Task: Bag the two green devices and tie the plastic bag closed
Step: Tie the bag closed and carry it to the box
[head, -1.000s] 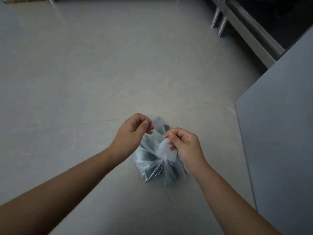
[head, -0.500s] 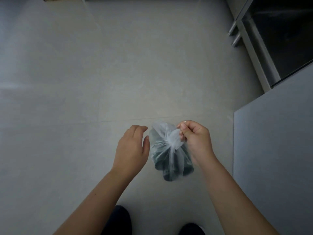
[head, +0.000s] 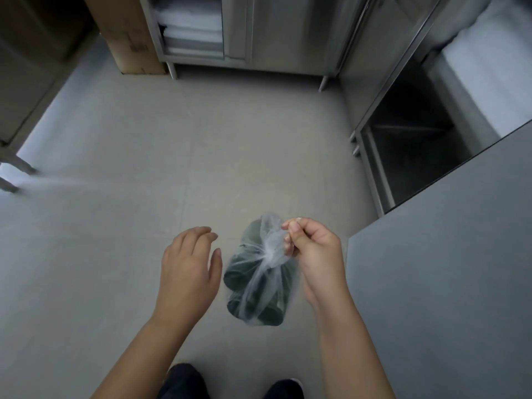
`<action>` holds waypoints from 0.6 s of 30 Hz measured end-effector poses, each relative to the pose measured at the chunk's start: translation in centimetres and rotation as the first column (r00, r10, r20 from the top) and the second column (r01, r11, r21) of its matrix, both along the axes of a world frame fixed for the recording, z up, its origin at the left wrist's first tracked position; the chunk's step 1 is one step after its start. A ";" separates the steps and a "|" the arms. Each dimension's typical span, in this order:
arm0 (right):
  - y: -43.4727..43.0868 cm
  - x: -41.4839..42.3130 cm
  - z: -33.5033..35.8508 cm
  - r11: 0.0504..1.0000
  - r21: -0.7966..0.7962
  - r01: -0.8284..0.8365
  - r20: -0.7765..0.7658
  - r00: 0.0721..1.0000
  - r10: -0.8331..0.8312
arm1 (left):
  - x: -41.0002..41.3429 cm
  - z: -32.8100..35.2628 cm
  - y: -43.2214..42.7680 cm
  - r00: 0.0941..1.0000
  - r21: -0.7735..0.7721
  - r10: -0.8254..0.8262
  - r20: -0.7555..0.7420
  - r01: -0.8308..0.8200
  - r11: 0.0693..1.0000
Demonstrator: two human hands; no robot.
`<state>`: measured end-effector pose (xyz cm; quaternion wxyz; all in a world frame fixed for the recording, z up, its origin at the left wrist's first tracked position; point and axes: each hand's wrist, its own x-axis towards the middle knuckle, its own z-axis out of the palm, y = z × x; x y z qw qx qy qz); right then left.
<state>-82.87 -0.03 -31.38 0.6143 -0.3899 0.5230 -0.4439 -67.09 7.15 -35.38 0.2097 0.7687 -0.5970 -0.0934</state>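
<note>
Shoes (head: 283,390) show at the bottom edge, directly below the plastic bag (head: 260,283), which hangs in the air above the grey floor (head: 144,174). The right hand (head: 315,251) pinches the bag's gathered top just above a twisted knot, fingers closed on the plastic. The left hand (head: 188,266) floats just left of the bag, fingers loosely spread, holding nothing and not touching it. Inside the bag, dark green devices (head: 244,273) sit bunched together; two seem to be there, though the wrinkled film blurs the count. By the look of it the bagging is done and the neck is tied, so little is left beyond perhaps a tug to tighten it. To the right of the bag runs a grey counter (head: 449,269). Well beyond the bag stand a steel cabinet (head: 259,33) and a cardboard box (head: 126,33).
</note>
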 end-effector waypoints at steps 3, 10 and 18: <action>0.6 0.9 5.8 0.997 -0.072 -0.025 0.019 0.999 0.026 | 1.8 4.6 1.1 0.999 -0.047 0.006 0.046 -0.004 0.999; 2.8 4.0 15.8 0.982 -0.187 -0.037 0.044 0.998 0.046 | 5.8 12.8 4.2 0.994 -0.168 0.045 0.100 -0.028 0.985; 5.6 9.2 20.7 0.969 -0.237 -0.062 -0.015 0.998 0.060 | 11.5 17.8 7.3 0.984 -0.169 0.044 0.171 -0.014 0.985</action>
